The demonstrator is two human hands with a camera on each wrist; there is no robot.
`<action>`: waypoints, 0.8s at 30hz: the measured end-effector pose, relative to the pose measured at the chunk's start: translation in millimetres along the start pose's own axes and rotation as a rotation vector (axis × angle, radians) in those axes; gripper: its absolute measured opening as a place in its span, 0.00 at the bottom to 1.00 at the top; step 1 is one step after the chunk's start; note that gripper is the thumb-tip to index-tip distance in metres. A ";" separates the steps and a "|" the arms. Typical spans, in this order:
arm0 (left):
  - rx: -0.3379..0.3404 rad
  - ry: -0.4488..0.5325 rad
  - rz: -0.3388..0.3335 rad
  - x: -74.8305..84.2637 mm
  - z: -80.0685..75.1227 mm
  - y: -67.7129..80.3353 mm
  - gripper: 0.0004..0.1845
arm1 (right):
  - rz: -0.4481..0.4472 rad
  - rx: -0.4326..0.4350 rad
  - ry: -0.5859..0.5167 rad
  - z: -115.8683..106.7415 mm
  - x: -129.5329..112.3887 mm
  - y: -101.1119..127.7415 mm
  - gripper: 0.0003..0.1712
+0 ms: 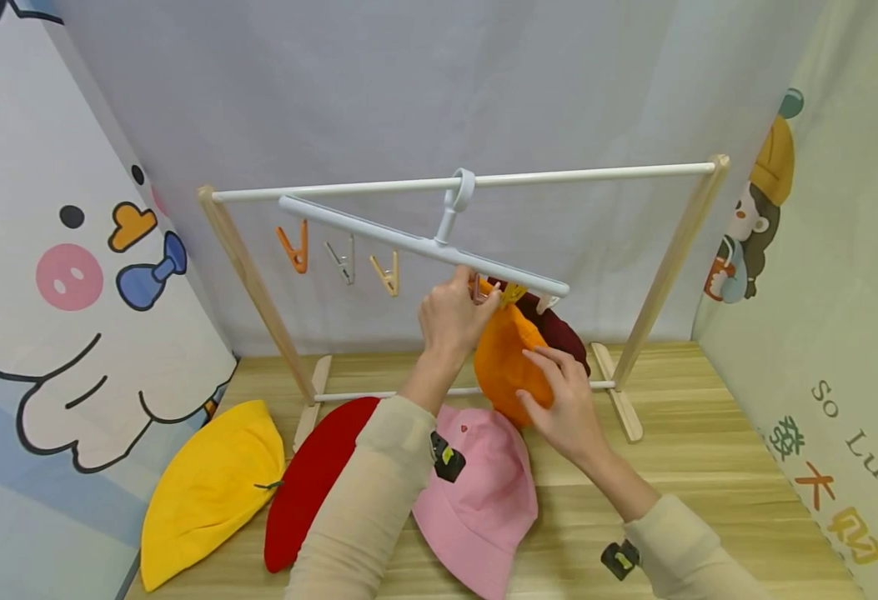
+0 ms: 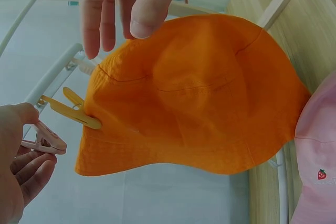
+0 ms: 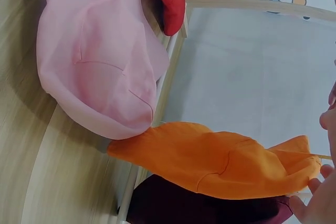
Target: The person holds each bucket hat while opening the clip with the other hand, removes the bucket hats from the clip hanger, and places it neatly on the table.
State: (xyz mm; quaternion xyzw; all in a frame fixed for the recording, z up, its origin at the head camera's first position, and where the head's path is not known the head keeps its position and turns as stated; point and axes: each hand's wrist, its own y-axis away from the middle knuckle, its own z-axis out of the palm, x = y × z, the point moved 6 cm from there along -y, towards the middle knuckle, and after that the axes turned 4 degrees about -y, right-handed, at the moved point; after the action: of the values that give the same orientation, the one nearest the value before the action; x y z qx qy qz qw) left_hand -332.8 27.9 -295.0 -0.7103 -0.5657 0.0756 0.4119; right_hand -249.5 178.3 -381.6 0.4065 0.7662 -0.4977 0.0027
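Wood-grain tabletop point(image 1: 589, 533) lies beneath our hands. Our left hand point(image 1: 452, 321) pinches a small pale-pink plastic clip point(image 2: 52, 139); our right hand point(image 1: 569, 408), fingers loosely extended, is at an orange fabric bucket hat point(image 1: 504, 367). We see that hat clipped by a yellow plastic clip point(image 2: 73, 113) below a pale plastic hanger point(image 1: 363, 227), before a dark maroon hat point(image 1: 566, 335). Pink point(image 1: 484, 479), red point(image 1: 311, 492) and yellow fabric hats point(image 1: 213, 496) lie nearer us.

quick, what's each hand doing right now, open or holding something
Left hand: closed, pinching the pink clip.
Right hand: open, fingers by the orange hat, not gripping it.
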 end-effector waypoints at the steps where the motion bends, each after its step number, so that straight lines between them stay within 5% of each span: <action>1: 0.000 0.000 0.000 -0.1 0.0 0.1 0.14 | 0.004 0.006 0.001 -0.3 1.0 -0.6 0.31; 13: -0.009 0.004 -0.017 -1.5 0.6 0.7 0.14 | 0.126 0.056 0.029 -1.8 19.3 0.9 0.42; 24: 0.009 0.014 -0.014 -0.6 -0.3 0.6 0.14 | 0.310 -0.023 0.045 3.4 33.5 4.3 0.44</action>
State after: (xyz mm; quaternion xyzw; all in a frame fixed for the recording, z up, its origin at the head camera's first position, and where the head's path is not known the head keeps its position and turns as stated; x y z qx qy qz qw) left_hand -332.4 27.2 -295.4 -0.7052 -0.5674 0.0704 0.4193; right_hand -270.6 197.2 -400.4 0.5308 0.7000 -0.4730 0.0669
